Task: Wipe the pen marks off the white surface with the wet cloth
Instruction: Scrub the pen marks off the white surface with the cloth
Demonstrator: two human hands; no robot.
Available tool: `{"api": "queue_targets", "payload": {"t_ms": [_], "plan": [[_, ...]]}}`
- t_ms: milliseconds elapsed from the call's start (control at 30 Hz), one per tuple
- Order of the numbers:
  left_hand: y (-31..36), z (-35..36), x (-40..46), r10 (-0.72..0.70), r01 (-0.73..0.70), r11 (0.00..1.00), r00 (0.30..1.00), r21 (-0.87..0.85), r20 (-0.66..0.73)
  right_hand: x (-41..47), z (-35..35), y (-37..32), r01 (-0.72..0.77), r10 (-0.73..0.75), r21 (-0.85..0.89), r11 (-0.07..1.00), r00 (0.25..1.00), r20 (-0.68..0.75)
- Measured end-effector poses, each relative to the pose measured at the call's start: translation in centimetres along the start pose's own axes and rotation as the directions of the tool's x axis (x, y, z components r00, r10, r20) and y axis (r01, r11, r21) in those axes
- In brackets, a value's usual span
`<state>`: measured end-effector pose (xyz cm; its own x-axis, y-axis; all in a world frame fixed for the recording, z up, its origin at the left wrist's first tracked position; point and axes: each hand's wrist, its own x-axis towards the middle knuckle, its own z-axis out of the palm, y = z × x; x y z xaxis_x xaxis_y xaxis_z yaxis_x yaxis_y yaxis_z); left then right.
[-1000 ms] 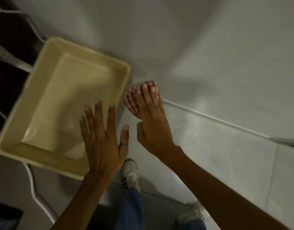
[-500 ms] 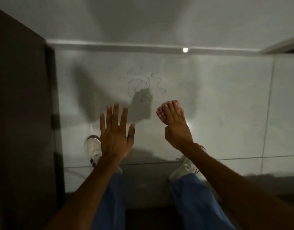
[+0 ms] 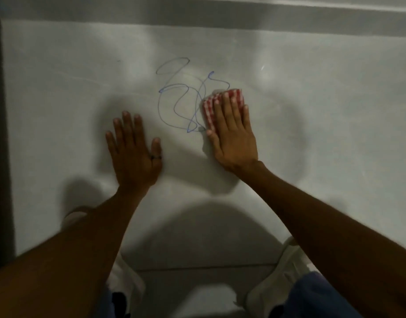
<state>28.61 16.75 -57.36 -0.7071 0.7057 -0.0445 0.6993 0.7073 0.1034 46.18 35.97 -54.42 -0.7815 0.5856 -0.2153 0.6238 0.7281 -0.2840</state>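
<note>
Blue pen marks (image 3: pixel 181 97) loop across the middle of the white surface (image 3: pixel 323 115). My right hand (image 3: pixel 231 136) lies flat on a folded red-and-white checked cloth (image 3: pixel 222 99), pressing it onto the right edge of the scribble. The cloth shows beyond my fingertips and at my thumb side; the rest is hidden under my palm. My left hand (image 3: pixel 133 150) rests flat on the surface, fingers spread, holding nothing, just left of and below the marks. A ring sits on its thumb.
A dark vertical edge (image 3: pixel 0 134) borders the surface on the left. A grey ledge (image 3: pixel 243 17) runs along the top. My white shoes (image 3: pixel 286 269) and blue trousers show at the bottom, under my forearms.
The view has closed in on the scribble. My right hand has slid the cloth up onto the marks' right side. My left hand now lies flat on the surface.
</note>
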Motion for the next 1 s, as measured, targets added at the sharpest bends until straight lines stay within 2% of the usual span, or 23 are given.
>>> {"api": "queue_targets", "payload": {"t_ms": [67, 100, 167, 200, 233, 300, 333, 433, 467, 533, 567, 667, 700, 767, 800, 867, 900, 1000], "plan": [[-0.5, 0.3, 0.1, 0.013, -0.013, 1.000, 0.999, 0.005, -0.049, 1.5, 0.2, 1.4, 0.081, -0.082, -0.021, 0.996, 0.994, -0.066], [-0.5, 0.3, 0.1, 0.017, -0.017, 1.000, 0.998, 0.000, -0.061, 2.5, 0.0, 1.9, 0.041, -0.043, -0.023, 0.999, 0.994, -0.103], [-0.4, 0.1, 0.2, 0.009, -0.009, 1.000, 0.997, 0.002, -0.076, 4.2, -0.5, 1.1, -0.155, 0.158, 0.030, 0.987, 0.974, -0.162], [-0.3, 0.1, 0.2, 0.009, -0.009, 1.000, 0.997, -0.003, -0.075, 4.8, -0.5, 0.0, -0.178, 0.181, 0.032, 0.984, 0.968, -0.175], [-0.3, 0.1, 0.2, 0.011, -0.012, 1.000, 0.998, -0.013, -0.069, 5.1, -0.5, -0.9, -0.115, 0.115, 0.007, 0.993, 0.979, -0.166], [-0.2, 0.0, 0.1, 0.018, -0.020, 0.999, 0.998, -0.036, -0.062, 5.8, -0.6, -1.1, 0.109, -0.113, -0.039, 0.993, 0.987, -0.112], [-0.3, 0.0, 0.1, 0.015, -0.017, 0.999, 0.998, -0.039, -0.062, 6.4, -0.9, -0.8, 0.126, -0.129, -0.034, 0.991, 0.985, -0.111], [-0.4, -0.1, 0.1, 0.006, -0.009, 0.998, 0.998, -0.060, -0.057, 8.5, -1.9, -1.6, -0.187, 0.192, 0.040, 0.981, 0.964, -0.184], [-0.4, -0.1, 0.1, 0.008, -0.012, 0.998, 0.999, -0.062, -0.053, 8.7, -1.8, -2.4, -0.164, 0.164, 0.015, 0.986, 0.971, -0.172], [-0.4, -0.2, 0.1, 0.013, -0.016, 0.998, 0.999, -0.060, -0.047, 9.3, -1.2, -3.0, 0.085, -0.089, -0.039, 0.996, 0.991, -0.104], [-0.4, -0.2, 0.2, 0.013, -0.016, 0.998, 0.999, -0.067, -0.041, 9.7, -1.2, -3.0, 0.129, -0.131, -0.028, 0.991, 0.987, -0.095], [-0.5, -0.4, 0.2, 0.003, -0.006, 0.996, 1.000, -0.087, -0.031, 11.0, -1.3, -4.1, -0.105, 0.104, 0.005, 0.994, 0.982, -0.156], [-0.4, -0.4, 0.1, 0.002, -0.004, 0.996, 1.000, -0.085, -0.026, 11.2, -1.2, -4.8, -0.090, 0.087, -0.014, 0.996, 0.986, -0.145], [-0.4, -0.5, 0.2, -0.001, -0.001, 0.996, 1.000, -0.088, -0.020, 11.7, -0.7, -5.7, 0.057, -0.061, -0.037, 0.998, 0.992, -0.112], [-0.4, -0.5, 0.2, -0.004, 0.002, 0.996, 1.000, -0.091, -0.019, 12.0, -0.8, -6.3, 0.037, -0.037, -0.004, 0.999, 0.992, -0.123], [-0.5, -0.7, 0.2, -0.008, 0.007, 0.995, 1.000, -0.099, -0.012, 12.8, -0.8, -7.5, -0.138, 0.146, 0.061, 0.989, 0.976, -0.159], [-0.4, -0.8, 0.2, -0.008, 0.007, 0.995, 1.000, -0.099, -0.007, 12.9, -0.7, -8.3, -0.152, 0.157, 0.045, 0.987, 0.976, -0.152], [-0.3, -0.7, 0.2, -0.003, 0.002, 0.996, 1.000, -0.089, -0.015, 12.9, -0.1, -9.1, 0.095, -0.095, -0.013, 0.995, 0.993, -0.072]]}}
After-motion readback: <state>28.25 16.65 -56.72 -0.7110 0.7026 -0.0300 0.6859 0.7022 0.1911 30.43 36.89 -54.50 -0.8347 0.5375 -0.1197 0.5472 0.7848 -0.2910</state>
